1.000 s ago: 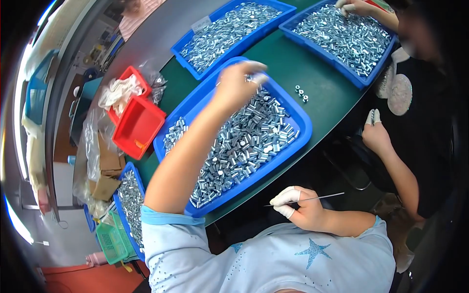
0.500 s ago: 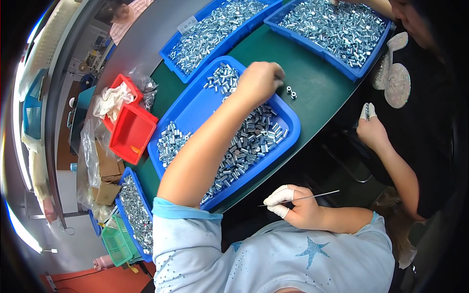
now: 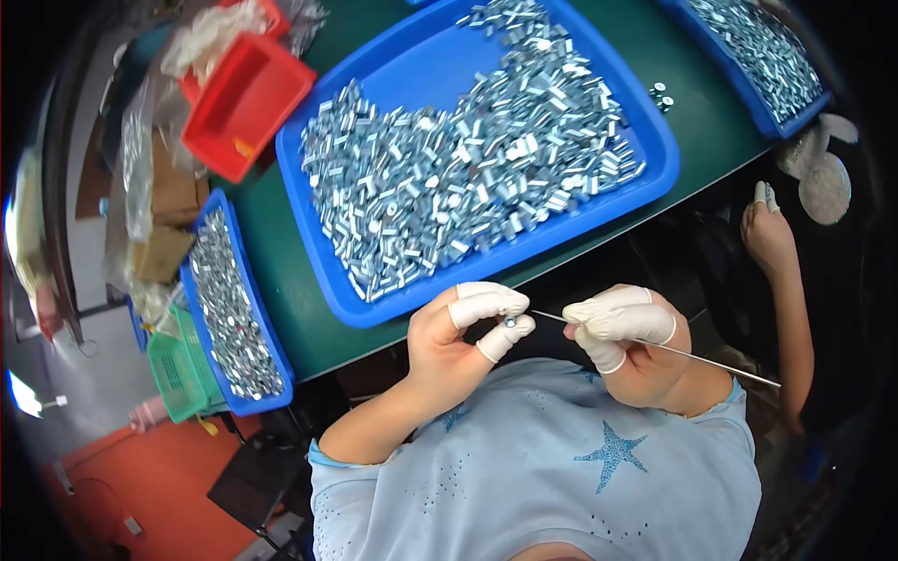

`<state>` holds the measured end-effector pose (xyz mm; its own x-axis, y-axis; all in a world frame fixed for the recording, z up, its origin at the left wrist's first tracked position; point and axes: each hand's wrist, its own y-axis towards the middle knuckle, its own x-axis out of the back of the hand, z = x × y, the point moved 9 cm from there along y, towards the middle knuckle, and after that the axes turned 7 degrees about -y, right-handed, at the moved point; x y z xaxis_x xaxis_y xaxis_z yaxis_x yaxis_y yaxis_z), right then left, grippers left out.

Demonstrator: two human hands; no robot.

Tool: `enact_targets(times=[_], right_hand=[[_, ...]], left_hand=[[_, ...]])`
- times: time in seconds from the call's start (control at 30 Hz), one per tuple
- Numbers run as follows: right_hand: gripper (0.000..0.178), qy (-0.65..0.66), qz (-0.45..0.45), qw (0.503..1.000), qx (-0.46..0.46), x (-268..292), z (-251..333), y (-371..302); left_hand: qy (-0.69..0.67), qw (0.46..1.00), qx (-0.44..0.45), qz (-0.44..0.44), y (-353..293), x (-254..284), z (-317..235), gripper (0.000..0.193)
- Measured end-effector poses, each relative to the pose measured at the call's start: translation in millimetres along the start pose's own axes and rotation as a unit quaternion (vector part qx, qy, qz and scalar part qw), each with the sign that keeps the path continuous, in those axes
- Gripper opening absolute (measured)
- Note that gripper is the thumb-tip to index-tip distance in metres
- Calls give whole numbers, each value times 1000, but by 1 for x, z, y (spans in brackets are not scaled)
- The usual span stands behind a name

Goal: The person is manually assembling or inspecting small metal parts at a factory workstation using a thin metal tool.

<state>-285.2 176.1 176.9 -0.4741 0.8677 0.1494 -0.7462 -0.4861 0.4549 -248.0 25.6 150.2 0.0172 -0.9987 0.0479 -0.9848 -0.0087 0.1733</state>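
Observation:
My left hand (image 3: pixel 454 341), with white finger cots on thumb and fingers, pinches a small shiny metal sleeve (image 3: pixel 510 322) in front of my chest. Facing it, my right hand (image 3: pixel 645 341), also in white finger cots, grips a thin metal rod (image 3: pixel 716 366). The rod's tip points at the sleeve; whether it touches is too small to tell. Just beyond both hands stands a large blue tray (image 3: pixel 402 75), heaped with similar short metal sleeves (image 3: pixel 449 182).
Red bins (image 3: pixel 245 103) stand to the left of the tray. A narrow blue tray (image 3: pixel 285 379) of metal pieces and a green basket (image 3: pixel 178 369) are further left. Several loose sleeves (image 3: pixel 661 96) lie on the green table (image 3: pixel 720 140). A co-worker's hand (image 3: pixel 772 238) is at right.
My left hand has come back from the tray's far right side to my chest, now holding a sleeve. My right hand has turned the rod toward it. The view has tilted down.

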Motion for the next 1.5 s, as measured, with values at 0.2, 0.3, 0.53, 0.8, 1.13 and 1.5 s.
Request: enact_targets(times=[0.2,0.3,0.53,0.8,1.13,1.5], right_hand=[[19,-60,78,995,28,-51,10,9],[16,-77,95,992,26,-67,12,10],[16,-198,161,958,130,-114,25,8],[18,-133,232,954,135,-139,16,12],[14,-106,270,954,78,-155,8,11],[17,-97,237,965,59,-143,22,23]], left_hand=[[-20,998,9,-56,-29,29,19,25],[-32,997,5,-71,-37,38,18,25],[63,994,1,-90,-60,55,20,21],[-35,991,75,-109,-87,66,46,21],[-8,993,63,-96,-97,77,43,22],[-176,971,83,-139,-105,83,61,21]])
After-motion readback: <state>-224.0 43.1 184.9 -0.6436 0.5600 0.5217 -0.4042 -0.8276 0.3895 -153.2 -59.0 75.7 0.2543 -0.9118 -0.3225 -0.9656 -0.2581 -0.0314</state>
